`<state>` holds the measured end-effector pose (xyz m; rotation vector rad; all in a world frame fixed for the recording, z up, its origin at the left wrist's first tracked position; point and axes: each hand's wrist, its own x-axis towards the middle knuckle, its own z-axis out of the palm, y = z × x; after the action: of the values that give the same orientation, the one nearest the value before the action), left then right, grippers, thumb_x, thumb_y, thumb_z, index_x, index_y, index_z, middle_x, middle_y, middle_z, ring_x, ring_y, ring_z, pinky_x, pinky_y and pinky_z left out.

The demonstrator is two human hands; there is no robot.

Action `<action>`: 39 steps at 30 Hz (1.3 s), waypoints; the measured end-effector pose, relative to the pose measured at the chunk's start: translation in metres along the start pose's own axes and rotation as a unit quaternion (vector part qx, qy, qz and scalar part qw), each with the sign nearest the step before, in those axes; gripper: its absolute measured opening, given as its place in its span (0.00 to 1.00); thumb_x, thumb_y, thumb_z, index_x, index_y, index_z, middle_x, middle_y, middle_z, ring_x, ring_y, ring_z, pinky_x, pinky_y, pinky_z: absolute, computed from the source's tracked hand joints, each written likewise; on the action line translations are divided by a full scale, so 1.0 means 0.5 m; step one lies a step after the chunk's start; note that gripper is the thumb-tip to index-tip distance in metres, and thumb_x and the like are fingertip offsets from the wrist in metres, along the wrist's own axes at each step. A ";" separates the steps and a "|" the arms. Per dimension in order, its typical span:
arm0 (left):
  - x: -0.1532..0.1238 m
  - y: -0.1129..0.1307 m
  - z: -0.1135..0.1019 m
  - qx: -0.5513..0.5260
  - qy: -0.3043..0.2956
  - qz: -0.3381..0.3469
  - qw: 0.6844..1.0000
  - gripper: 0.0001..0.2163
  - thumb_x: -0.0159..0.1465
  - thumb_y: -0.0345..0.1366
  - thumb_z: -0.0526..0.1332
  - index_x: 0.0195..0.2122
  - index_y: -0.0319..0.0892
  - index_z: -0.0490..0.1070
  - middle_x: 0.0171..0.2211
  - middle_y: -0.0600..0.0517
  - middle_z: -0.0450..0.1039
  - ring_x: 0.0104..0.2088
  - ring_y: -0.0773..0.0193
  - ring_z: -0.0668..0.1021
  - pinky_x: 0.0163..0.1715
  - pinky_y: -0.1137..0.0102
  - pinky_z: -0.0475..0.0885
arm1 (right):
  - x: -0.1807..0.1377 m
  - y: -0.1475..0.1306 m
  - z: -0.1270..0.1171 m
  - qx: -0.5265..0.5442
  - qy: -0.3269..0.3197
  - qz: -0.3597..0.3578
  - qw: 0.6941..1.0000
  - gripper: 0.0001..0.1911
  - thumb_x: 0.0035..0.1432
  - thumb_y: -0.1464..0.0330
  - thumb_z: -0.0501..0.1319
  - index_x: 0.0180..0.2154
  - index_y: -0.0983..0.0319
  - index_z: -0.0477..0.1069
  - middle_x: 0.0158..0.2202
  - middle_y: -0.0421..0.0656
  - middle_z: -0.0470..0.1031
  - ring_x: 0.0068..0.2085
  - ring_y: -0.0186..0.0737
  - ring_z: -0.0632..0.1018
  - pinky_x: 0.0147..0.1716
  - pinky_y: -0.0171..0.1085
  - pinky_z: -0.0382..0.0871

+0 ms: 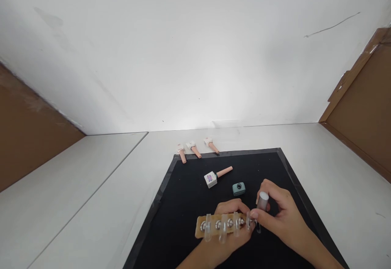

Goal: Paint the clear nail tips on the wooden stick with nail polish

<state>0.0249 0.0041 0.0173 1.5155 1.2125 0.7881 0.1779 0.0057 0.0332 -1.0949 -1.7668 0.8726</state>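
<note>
Our right hand [284, 216], a teal bottle [238, 189] at its ten o'clock, pinches a silver cap [262, 201]; our curled left hand [229, 244] grips a strip [214, 232] of clear nails [222, 229].

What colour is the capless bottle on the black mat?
Muted teal: the bottle shows best in the head view.

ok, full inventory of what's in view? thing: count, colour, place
Bottles: 4, white, pink-capped; three at the far edge of the mat, one on it
Open bottle: 1, teal, on mat
Cap: 1, silver-grey, in right hand
Strip: 1, tan, in left hand
Studs: at least four, silver, on strip
Nail tips: at least four, clear, along strip
Mat: 1, black, on table
Table: 1, white, beneath
Wall: 1, white, behind
Panels: 2, brown, either side
Hands: 2, bare, over mat
</note>
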 end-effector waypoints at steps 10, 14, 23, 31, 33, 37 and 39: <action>-0.008 0.001 -0.002 -0.023 -0.003 0.045 0.999 0.05 0.47 0.27 0.60 0.17 0.40 0.65 0.17 0.57 0.64 0.19 0.71 0.68 0.24 0.74 0.65 | 0.002 -0.003 0.000 -0.006 0.035 0.028 0.999 0.17 0.53 0.64 0.61 0.20 0.59 0.54 0.20 0.33 0.55 0.21 0.32 0.60 0.19 0.32 0.55; -0.005 -0.009 0.000 -0.020 -0.005 0.046 0.999 0.06 0.48 0.29 0.60 0.16 0.40 0.64 0.17 0.56 0.64 0.19 0.71 0.67 0.22 0.75 0.63 | 0.003 -0.006 -0.002 0.024 0.003 0.035 0.999 0.17 0.53 0.64 0.62 0.20 0.59 0.55 0.21 0.33 0.55 0.21 0.32 0.59 0.19 0.32 0.54; -0.002 -0.009 0.003 0.039 0.016 0.059 0.997 0.06 0.49 0.30 0.60 0.16 0.40 0.65 0.18 0.55 0.67 0.20 0.69 0.69 0.24 0.74 0.64 | 0.001 -0.006 -0.002 0.014 -0.018 0.039 0.999 0.17 0.49 0.68 0.63 0.20 0.59 0.53 0.21 0.34 0.57 0.22 0.32 0.60 0.20 0.31 0.56; -0.010 -0.010 0.000 -0.006 0.002 0.067 0.998 0.04 0.47 0.30 0.59 0.17 0.40 0.67 0.18 0.55 0.69 0.20 0.69 0.71 0.24 0.75 0.67 | 0.004 -0.001 0.003 0.011 0.037 0.027 0.999 0.17 0.51 0.66 0.62 0.20 0.59 0.55 0.19 0.32 0.54 0.20 0.31 0.58 0.18 0.31 0.53; -0.011 -0.010 -0.001 -0.016 0.002 0.064 0.998 0.03 0.47 0.28 0.60 0.17 0.40 0.68 0.18 0.54 0.69 0.20 0.69 0.71 0.24 0.75 0.67 | 0.004 -0.001 0.003 0.012 0.046 0.041 0.998 0.17 0.51 0.65 0.62 0.19 0.59 0.55 0.19 0.33 0.54 0.21 0.32 0.59 0.19 0.32 0.54; -0.009 0.000 -0.004 -0.045 -0.004 0.034 0.998 0.04 0.46 0.27 0.61 0.17 0.39 0.68 0.18 0.54 0.69 0.20 0.69 0.70 0.25 0.75 0.66 | 0.007 -0.008 0.000 0.046 0.064 0.062 0.995 0.16 0.51 0.63 0.61 0.20 0.59 0.57 0.19 0.34 0.55 0.21 0.33 0.60 0.20 0.32 0.56; -0.009 0.006 -0.007 -0.069 -0.014 0.002 0.998 0.04 0.45 0.27 0.62 0.16 0.39 0.67 0.18 0.54 0.69 0.19 0.70 0.69 0.23 0.75 0.65 | 0.008 -0.011 -0.002 0.075 0.061 0.063 0.993 0.17 0.52 0.60 0.61 0.20 0.59 0.58 0.19 0.33 0.55 0.21 0.32 0.59 0.20 0.32 0.55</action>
<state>0.0216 0.0009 0.0216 1.4120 1.1135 0.8332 0.1762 0.0077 0.0398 -1.1460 -1.5197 0.9769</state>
